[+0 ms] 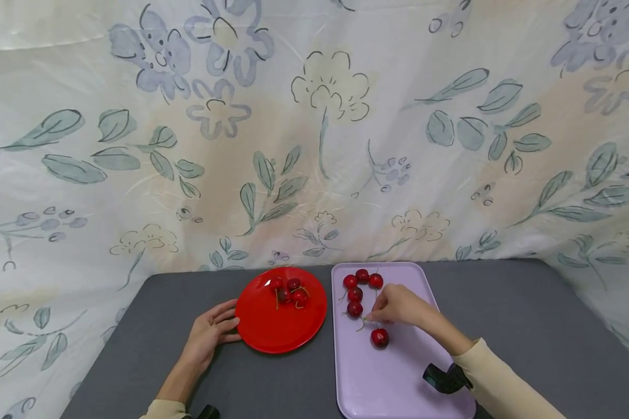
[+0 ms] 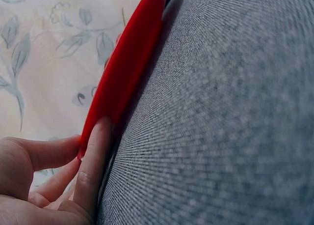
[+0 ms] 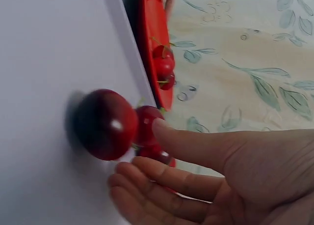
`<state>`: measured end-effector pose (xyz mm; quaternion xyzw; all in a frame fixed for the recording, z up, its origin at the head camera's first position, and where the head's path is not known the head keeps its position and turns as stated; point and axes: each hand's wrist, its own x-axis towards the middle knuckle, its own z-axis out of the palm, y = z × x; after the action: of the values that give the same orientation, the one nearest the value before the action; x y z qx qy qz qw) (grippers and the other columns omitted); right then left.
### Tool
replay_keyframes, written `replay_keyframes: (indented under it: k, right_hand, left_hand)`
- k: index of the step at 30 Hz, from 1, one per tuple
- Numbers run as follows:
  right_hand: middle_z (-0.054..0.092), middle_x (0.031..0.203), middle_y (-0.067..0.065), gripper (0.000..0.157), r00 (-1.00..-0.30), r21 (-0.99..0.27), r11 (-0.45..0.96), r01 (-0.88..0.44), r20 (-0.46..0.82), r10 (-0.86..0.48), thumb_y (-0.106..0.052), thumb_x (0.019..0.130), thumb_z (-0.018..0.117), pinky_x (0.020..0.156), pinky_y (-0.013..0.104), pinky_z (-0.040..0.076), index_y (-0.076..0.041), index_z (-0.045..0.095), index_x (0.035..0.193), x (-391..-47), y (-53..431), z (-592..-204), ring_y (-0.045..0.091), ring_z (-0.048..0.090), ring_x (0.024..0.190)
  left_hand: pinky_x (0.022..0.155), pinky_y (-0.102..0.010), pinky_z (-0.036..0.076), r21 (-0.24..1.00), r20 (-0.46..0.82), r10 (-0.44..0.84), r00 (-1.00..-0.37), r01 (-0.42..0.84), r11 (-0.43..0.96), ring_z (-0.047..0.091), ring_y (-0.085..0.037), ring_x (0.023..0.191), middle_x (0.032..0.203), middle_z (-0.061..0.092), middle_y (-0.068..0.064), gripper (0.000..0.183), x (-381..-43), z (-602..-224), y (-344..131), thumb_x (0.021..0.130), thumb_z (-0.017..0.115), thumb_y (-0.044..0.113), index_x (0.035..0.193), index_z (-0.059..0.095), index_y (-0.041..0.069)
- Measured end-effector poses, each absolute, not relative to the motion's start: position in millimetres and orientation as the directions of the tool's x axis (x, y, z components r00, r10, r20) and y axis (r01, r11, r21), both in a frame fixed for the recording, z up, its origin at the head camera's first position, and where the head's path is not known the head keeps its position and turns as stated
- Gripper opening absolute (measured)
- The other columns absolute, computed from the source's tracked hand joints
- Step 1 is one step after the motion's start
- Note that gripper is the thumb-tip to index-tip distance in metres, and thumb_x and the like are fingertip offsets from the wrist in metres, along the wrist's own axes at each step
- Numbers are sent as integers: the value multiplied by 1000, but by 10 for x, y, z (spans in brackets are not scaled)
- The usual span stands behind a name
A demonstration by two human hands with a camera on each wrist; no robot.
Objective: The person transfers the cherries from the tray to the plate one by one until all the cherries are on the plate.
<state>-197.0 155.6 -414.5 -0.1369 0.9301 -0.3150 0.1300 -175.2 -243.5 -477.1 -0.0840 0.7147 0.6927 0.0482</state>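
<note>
At the left rim of a round red plate (image 1: 280, 334), my left hand (image 1: 209, 331) grips the edge. In the left wrist view, the thumb (image 2: 56, 152) meets the rim and a finger (image 2: 93, 161) lies along the underside. My right hand (image 1: 396, 304) is low over a lilac tray (image 1: 398, 384), its fingertips close to a cherry (image 1: 354, 309) and its stem. Thumb and fingers stand apart in the right wrist view, with cherries seen behind the gap. A single dark red cherry (image 1: 380, 338) sits just below this hand.
Several more cherries (image 1: 362, 276) form a curved line at the tray's far end. A small cluster of cherries (image 1: 294, 284) with stems lies on the plate. Grey cloth (image 1: 272, 384) covers the table, and a floral curtain (image 1: 272, 128) hangs behind it.
</note>
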Motion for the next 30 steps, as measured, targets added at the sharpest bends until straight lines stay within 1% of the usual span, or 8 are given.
replay_keyframes:
  k: [6,11,16,22,26,28,30]
  right_hand:
    - [63,61,1,14,-928,-633,754,-176,-149,-341,-14,79,82,51,24,45,-6,74,72,-1935,1506,-4191,11,51,55]
    - [63,62,0,12,-923,-639,745,-193,-138,-358,-10,77,82,52,25,45,-5,74,71,-1921,1501,-4208,10,52,56]
    - [65,62,1,10,-912,-667,717,-203,-137,-386,-6,78,81,51,26,49,-3,74,72,-1919,1528,-4201,13,55,54]
    - [68,67,3,6,-903,-728,659,-189,-135,-408,-6,83,77,56,30,57,-1,76,80,-1963,1538,-4174,15,60,58]
    - [69,69,3,9,-886,-776,598,-199,-118,-448,-9,84,76,59,29,58,0,77,83,-1993,1526,-4154,14,62,61]
    - [70,71,3,11,-874,-798,561,-223,-91,-477,-9,86,74,60,29,59,2,77,86,-2002,1513,-4136,15,64,62]
    - [72,73,5,13,-874,-827,520,-216,-74,-481,-9,87,73,62,29,59,3,76,89,-2012,1489,-4128,15,67,64]
  left_hand:
    - [76,-35,60,982,-184,-57,-981,-186,36,68,-17,95,132,58,-19,50,-1748,-4762,-2429,95,60,3,143,45,1]
    - [76,-35,60,983,-179,-62,-982,-182,38,69,-18,95,133,57,-20,50,-1741,-4761,-2429,95,61,3,143,45,0]
    - [76,-35,60,983,-180,-60,-982,-182,31,69,-17,94,132,58,-19,51,-1739,-4762,-2436,95,61,2,143,46,1]
    - [76,-34,60,983,-179,-62,-982,-181,34,68,-17,94,131,59,-18,50,-1738,-4763,-2446,95,61,3,143,46,1]
    - [76,-35,60,982,-182,-64,-981,-185,34,68,-18,94,131,59,-18,51,-1739,-4765,-2443,95,61,3,143,45,1]
    - [76,-35,60,982,-184,-63,-981,-186,31,69,-18,94,131,59,-18,51,-1740,-4767,-2441,95,61,3,143,45,1]
    - [76,-35,60,982,-183,-63,-981,-185,28,69,-18,93,131,59,-18,51,-1741,-4769,-2441,95,61,3,143,45,1]
